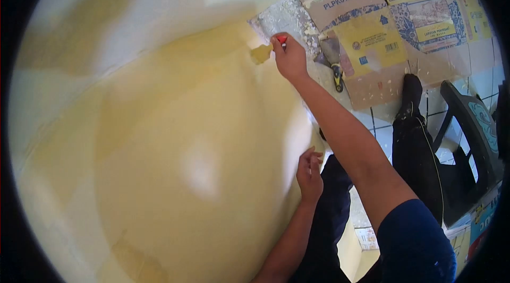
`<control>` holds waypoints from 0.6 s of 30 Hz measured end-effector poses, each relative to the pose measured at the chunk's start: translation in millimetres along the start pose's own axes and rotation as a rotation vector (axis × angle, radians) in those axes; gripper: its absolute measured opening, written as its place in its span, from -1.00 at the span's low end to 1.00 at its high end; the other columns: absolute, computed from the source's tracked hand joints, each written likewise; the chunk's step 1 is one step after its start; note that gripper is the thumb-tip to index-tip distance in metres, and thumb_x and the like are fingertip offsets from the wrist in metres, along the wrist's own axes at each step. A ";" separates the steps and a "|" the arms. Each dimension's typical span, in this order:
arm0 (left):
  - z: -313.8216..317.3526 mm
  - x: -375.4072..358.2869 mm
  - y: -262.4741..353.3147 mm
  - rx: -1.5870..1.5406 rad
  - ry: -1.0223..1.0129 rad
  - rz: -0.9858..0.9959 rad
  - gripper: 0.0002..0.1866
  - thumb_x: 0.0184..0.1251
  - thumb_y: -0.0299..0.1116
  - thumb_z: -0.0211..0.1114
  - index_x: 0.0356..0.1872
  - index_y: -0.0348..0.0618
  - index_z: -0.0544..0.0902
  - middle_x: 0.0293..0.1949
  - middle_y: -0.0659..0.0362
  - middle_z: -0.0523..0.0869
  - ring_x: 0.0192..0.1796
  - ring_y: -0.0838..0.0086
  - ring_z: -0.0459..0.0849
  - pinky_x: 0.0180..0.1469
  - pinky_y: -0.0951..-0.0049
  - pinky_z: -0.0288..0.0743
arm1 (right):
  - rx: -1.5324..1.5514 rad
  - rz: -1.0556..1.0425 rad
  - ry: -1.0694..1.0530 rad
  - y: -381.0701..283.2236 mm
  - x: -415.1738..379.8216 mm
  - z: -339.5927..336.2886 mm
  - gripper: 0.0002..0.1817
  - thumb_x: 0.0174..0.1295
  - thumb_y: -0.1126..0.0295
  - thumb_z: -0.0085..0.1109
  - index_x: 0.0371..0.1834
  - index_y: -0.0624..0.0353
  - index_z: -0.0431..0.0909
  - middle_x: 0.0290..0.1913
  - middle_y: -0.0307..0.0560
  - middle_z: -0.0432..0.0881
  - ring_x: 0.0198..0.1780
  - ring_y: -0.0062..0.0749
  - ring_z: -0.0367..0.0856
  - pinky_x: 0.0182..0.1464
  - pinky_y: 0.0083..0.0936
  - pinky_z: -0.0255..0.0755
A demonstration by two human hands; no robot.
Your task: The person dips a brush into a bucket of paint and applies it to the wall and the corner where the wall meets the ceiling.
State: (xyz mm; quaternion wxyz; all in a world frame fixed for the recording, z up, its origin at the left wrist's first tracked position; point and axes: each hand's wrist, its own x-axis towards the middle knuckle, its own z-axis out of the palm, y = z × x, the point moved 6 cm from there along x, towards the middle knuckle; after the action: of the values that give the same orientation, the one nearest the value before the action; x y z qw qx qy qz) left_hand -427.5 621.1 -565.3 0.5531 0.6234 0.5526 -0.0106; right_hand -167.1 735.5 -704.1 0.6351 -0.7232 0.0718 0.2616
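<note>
The right hand [289, 57] is stretched out low along the wall [175, 139], its fingers closed around a small brush [268, 48] with a red handle. The yellow-loaded bristles press on the wall right at its bottom edge, where the fresh yellow coat meets the paler unpainted strip and the speckled grey floor [284, 17].

The left hand [309, 174] hangs nearer the body, just beside the painted wall. Its fingers are loosely curled and hold nothing; whether the fingertips touch the wall I cannot tell.

Most of the wall carries wet, glossy yellow paint, with whitish patches toward its upper and left edges.

On the floor, flattened cardboard boxes [372, 33] lie spread out beyond the right hand. A scraper [332, 60] with a yellow-and-black handle rests on the near edge of the cardboard, close to the right wrist. The person's dark-trousered leg and shoe [411, 92] stand on the tiled floor beside the cardboard, and a dark plastic chair [470, 139] sits at the right edge of the view.
</note>
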 end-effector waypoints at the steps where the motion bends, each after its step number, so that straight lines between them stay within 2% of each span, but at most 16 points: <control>1: 5.6 0.8 -9.0 0.018 -0.056 -0.018 -0.64 0.59 -0.21 0.07 0.18 -0.28 0.50 -0.10 0.16 0.66 -0.15 0.57 0.55 -0.03 0.52 0.44 | 0.004 -0.035 0.020 2.4 -0.5 0.0 -0.81 0.40 0.34 0.14 -0.13 0.24 0.62 -0.38 0.04 0.71 -0.32 -0.24 0.73 -0.22 -0.33 0.57; 3: 10.8 3.6 -23.1 0.090 -0.140 -0.030 -0.67 0.58 -0.23 0.10 0.15 -0.26 0.51 -0.09 0.18 0.64 -0.12 0.57 0.53 -0.01 0.50 0.44 | 0.009 -0.058 0.035 3.8 -7.1 5.3 -0.83 0.38 0.36 0.14 -0.13 0.23 0.61 -0.38 0.07 0.70 -0.32 -0.19 0.73 -0.21 -0.29 0.56; 7: 11.3 15.1 -14.8 0.212 -0.126 0.044 -0.67 0.52 -0.29 0.17 0.18 -0.23 0.52 -0.17 0.15 0.73 -0.16 0.51 0.65 -0.08 0.49 0.48 | 0.625 0.070 -0.206 -56.9 -19.3 29.1 -0.75 0.42 0.27 0.16 -0.15 0.28 0.59 -0.31 -0.05 0.71 -0.29 -0.37 0.73 -0.22 -0.46 0.60; 8: 11.3 16.6 -17.7 0.238 -0.137 0.025 -0.66 0.51 -0.29 0.18 0.18 -0.22 0.52 -0.16 0.15 0.73 -0.15 0.52 0.65 -0.08 0.49 0.48 | 0.623 0.068 -0.201 -74.9 -17.5 21.4 -0.75 0.42 0.27 0.16 -0.15 0.28 0.59 -0.31 -0.05 0.71 -0.29 -0.37 0.73 -0.22 -0.46 0.60; 10: 13.8 20.0 -15.2 0.263 -0.152 0.006 -0.66 0.50 -0.30 0.19 0.19 -0.22 0.51 -0.16 0.15 0.73 -0.14 0.52 0.65 -0.07 0.49 0.48 | 1.084 0.300 -0.335 -92.7 -17.3 20.9 -0.72 0.44 0.26 0.14 -0.11 0.32 0.57 -0.22 -0.06 0.69 -0.29 -0.43 0.72 -0.18 -0.54 0.66; 14: 15.7 24.6 -6.2 0.266 -0.178 0.020 -0.65 0.49 -0.32 0.20 0.21 -0.21 0.50 -0.13 0.15 0.73 -0.13 0.51 0.64 -0.07 0.48 0.47 | 1.084 0.362 -0.442 -52.3 -5.3 32.8 -0.68 0.46 0.24 0.10 0.00 0.33 0.54 -0.09 -0.04 0.66 -0.19 -0.41 0.71 -0.06 -0.53 0.67; 16: 14.0 28.1 -3.3 0.251 -0.183 0.031 -0.64 0.49 -0.32 0.20 0.22 -0.22 0.49 -0.12 0.15 0.73 -0.13 0.51 0.64 -0.07 0.48 0.47 | 0.897 0.412 -0.371 -2.7 2.7 41.5 -0.68 0.46 0.23 0.10 -0.02 0.33 0.55 -0.10 -0.05 0.68 -0.22 -0.37 0.72 -0.03 -0.53 0.68; 18: 12.8 32.5 -1.9 0.217 -0.178 0.006 -0.60 0.52 -0.22 0.18 0.23 -0.22 0.48 -0.16 0.19 0.69 -0.15 0.56 0.59 -0.03 0.48 0.42 | 0.736 0.376 -0.217 38.5 20.8 38.0 -0.70 0.43 0.23 0.14 -0.06 0.30 0.58 -0.19 -0.07 0.71 -0.26 -0.39 0.72 -0.12 -0.52 0.65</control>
State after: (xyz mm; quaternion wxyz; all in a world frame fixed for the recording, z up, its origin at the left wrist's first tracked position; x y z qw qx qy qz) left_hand -408.5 633.7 -591.9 0.5291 0.6779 0.4952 -0.1239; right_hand -177.1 769.5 -750.0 0.7959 -0.3911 0.2237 0.4044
